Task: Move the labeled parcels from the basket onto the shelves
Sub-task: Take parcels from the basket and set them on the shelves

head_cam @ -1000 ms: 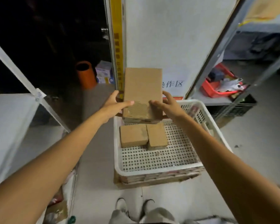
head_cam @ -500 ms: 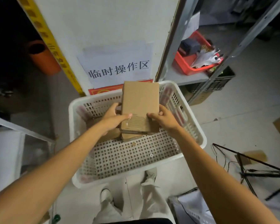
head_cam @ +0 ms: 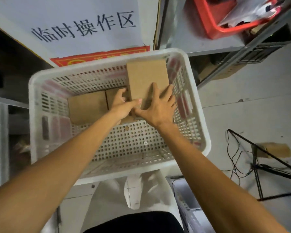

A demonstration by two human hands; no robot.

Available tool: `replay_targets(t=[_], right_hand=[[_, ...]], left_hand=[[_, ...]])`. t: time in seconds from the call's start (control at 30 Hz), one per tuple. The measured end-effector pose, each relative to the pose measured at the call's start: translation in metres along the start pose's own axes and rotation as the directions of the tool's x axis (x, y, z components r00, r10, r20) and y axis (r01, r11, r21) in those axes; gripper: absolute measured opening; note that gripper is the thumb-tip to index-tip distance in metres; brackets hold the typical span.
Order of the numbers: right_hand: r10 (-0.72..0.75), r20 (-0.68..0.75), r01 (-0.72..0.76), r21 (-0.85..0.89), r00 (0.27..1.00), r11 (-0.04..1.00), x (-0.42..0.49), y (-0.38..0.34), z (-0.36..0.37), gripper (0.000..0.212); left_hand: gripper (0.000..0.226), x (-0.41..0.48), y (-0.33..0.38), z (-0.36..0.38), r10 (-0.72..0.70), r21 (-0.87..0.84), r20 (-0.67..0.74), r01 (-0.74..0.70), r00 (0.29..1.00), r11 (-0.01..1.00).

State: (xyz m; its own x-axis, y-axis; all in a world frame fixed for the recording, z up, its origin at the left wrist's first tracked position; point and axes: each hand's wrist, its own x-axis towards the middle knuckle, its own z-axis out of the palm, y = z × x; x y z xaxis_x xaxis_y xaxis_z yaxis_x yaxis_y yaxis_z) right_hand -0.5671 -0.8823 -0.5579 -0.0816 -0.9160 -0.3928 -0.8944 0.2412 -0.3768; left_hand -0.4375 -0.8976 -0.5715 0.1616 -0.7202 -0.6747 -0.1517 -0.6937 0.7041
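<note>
A white perforated basket (head_cam: 118,170) stands on the floor in front of me. A large plain cardboard parcel (head_cam: 146,76) lies tilted in its far right corner. My left hand (head_cam: 123,106) grips the parcel's near left edge, thumb on top. My right hand (head_cam: 158,106) rests flat on the parcel's near end with fingers spread. Two smaller cardboard parcels (head_cam: 86,106) (head_cam: 113,96) lie side by side on the basket floor to the left, the right one partly hidden by my left hand. No label shows on any parcel.
A white paper sign (head_cam: 84,26) hangs on the board behind the basket. A metal shelf (head_cam: 208,46) at the upper right carries a red tray (head_cam: 213,26), with a dark crate (head_cam: 267,47) below. Cables and a black stand (head_cam: 259,165) lie on the floor at right.
The view has tilted down over the basket. The large parcel has come down into the basket's far right corner, and my right hand has shifted from its edge to lie flat on top.
</note>
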Motion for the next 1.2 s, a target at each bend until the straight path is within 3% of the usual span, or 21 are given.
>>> replay_targets(t=[0.17, 0.3, 0.47, 0.57, 0.73, 0.87, 1.03, 1.13, 1.2], right_hand=[[0.049, 0.04, -0.048, -0.026, 0.998, 0.998, 0.022, 0.019, 0.03, 0.114], [0.07, 0.06, -0.07, 0.002, 0.996, 0.998, 0.037, 0.036, 0.058, 0.116], [0.08, 0.081, -0.079, -0.018, 0.993, 0.997, 0.054, 0.051, 0.091, 0.114], [0.088, 0.088, -0.086, -0.027, 0.992, 0.996, 0.072, 0.053, 0.115, 0.113], [0.087, 0.076, -0.089, 0.017, 0.993, 0.996, 0.109, 0.057, 0.147, 0.109], [0.036, 0.175, -0.045, 0.051, 0.984, 0.998, 0.132, 0.086, 0.164, 0.104], [0.007, 0.153, -0.012, 0.032, 0.988, 0.999, 0.129, 0.095, 0.174, 0.106], [0.036, 0.186, -0.038, 0.007, 0.982, 0.999, 0.13, 0.092, 0.172, 0.108], [0.076, 0.24, -0.073, -0.023, 0.968, 0.997, 0.131, 0.088, 0.165, 0.107]], left_hand=[[0.083, 0.026, -0.022, 0.019, 0.0, 0.122, 0.008, -0.001, 1.0, 0.993], [0.082, 0.049, -0.055, 0.021, 0.059, 0.284, 0.108, -0.088, 0.992, 0.955], [0.081, 0.078, -0.076, 0.017, 0.263, 0.58, 0.261, -0.368, 0.929, 0.726], [0.072, 0.103, -0.082, 0.017, 0.305, 0.69, 0.329, -0.448, 0.894, 0.569], [0.057, 0.142, -0.087, 0.014, 0.221, 0.785, 0.349, -0.413, 0.911, 0.462], [0.066, 0.167, -0.11, 0.011, 0.018, 0.882, 0.348, -0.334, 0.937, 0.332], [0.078, 0.173, -0.126, 0.012, -0.032, 0.914, 0.365, -0.352, 0.931, 0.202], [0.079, 0.173, -0.113, 0.011, -0.101, 0.927, 0.354, -0.334, 0.93, 0.174], [0.075, 0.167, -0.099, 0.011, -0.115, 0.923, 0.348, -0.319, 0.93, 0.214]])
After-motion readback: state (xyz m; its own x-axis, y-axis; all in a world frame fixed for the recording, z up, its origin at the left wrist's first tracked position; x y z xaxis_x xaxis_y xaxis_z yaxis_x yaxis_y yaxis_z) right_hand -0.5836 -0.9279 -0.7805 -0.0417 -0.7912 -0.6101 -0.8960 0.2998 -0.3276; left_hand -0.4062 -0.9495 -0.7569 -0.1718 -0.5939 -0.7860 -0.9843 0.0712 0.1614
